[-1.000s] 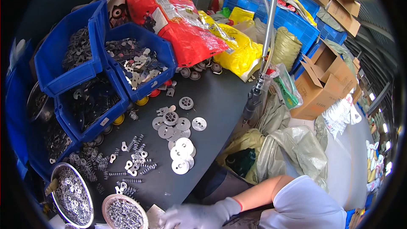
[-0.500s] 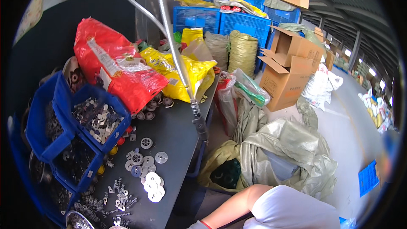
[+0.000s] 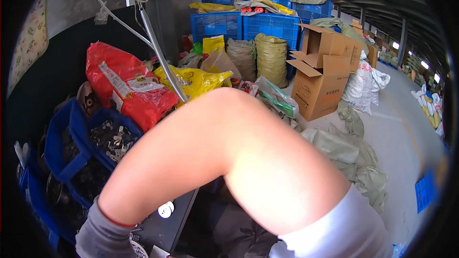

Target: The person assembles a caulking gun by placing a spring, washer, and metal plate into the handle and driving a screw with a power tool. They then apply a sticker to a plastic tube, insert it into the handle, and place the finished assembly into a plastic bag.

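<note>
Grip of the right hand (image 3: 103, 236): cannot tell. The hand wears a grey knit glove and sits at the lower left of the frame, and its fingers are cut off by the bottom edge, so whether they are apart or closed on something does not show. The bare forearm rises from it to a bent elbow at centre frame, then drops to a white sleeve at the lower right. The left hand is out of sight.

The hand looks to be reaching down among small hardware at the near edge of the dark counter (image 3: 167, 231). Just beside the wrist, right of it, lie two flat round pale metal washers (image 3: 166, 209). They are thin, shiny, and flat on the surface. Lifting such flat discs would call for a fingertip pinch or a slide to the edge.

Left of the arm stand blue plastic bins (image 3: 71, 134) holding loose grey metal parts (image 3: 112, 138). Behind them, at the upper left, lie a red plastic sack (image 3: 129, 88) and a yellow plastic bag (image 3: 196, 81). A slanted metal rod (image 3: 160, 52) rises between them. Brown cardboard boxes (image 3: 320, 74) stand at the upper right.
</note>
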The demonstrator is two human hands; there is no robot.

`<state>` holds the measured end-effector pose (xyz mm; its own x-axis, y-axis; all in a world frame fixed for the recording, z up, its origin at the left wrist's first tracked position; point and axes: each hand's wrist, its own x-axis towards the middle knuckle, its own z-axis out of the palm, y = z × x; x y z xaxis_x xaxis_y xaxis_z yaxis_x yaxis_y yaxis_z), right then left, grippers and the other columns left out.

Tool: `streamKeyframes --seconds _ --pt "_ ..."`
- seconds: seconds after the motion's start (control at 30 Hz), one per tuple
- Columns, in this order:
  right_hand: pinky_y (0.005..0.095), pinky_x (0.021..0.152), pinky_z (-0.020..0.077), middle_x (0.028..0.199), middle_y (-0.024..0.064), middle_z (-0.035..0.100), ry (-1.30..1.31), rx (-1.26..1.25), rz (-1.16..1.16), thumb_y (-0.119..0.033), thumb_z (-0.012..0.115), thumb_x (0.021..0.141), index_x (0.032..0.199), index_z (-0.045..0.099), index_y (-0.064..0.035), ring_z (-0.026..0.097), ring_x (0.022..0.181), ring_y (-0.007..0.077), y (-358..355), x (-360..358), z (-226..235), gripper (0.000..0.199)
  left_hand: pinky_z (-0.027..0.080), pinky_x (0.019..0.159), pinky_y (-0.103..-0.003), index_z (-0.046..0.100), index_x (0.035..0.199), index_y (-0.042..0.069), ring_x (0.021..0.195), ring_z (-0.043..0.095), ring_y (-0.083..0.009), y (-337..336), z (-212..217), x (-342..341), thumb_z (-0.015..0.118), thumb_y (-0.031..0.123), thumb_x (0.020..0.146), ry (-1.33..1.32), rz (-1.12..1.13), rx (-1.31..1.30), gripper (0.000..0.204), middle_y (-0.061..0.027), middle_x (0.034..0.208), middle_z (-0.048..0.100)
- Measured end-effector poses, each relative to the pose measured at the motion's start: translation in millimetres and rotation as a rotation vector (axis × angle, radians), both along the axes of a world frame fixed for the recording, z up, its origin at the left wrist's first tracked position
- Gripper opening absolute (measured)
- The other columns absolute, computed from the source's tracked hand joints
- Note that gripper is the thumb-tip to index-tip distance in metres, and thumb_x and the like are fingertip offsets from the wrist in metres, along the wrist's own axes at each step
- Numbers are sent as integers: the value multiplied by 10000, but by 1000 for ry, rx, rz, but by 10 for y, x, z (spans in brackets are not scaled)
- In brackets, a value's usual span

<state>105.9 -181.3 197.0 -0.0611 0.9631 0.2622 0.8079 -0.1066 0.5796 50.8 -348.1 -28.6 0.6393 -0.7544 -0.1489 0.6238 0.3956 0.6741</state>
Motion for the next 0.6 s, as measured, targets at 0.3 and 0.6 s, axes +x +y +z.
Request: streamKeyframes --seconds 0.3,0.6 --pt "431 689 545 858 133 706 609 34 -548 -368 541 880 859 737 -67 690 872 295 257 -151 59 359 509 712 -378 646 1110 96 831 637 -265 564 -268 -118 583 275 860 81 94 64 314 -96 953 650" --pt "385 735 511 936 134 645 265 991 -917 -242 708 824 1117 630 -32 636 834 296 -2430 -989 -1143 369 511 692 -387 665 1086 112 809 643 -272 1895 -1107 -232 596 281 843 281 265 437 304 -89 923 659"
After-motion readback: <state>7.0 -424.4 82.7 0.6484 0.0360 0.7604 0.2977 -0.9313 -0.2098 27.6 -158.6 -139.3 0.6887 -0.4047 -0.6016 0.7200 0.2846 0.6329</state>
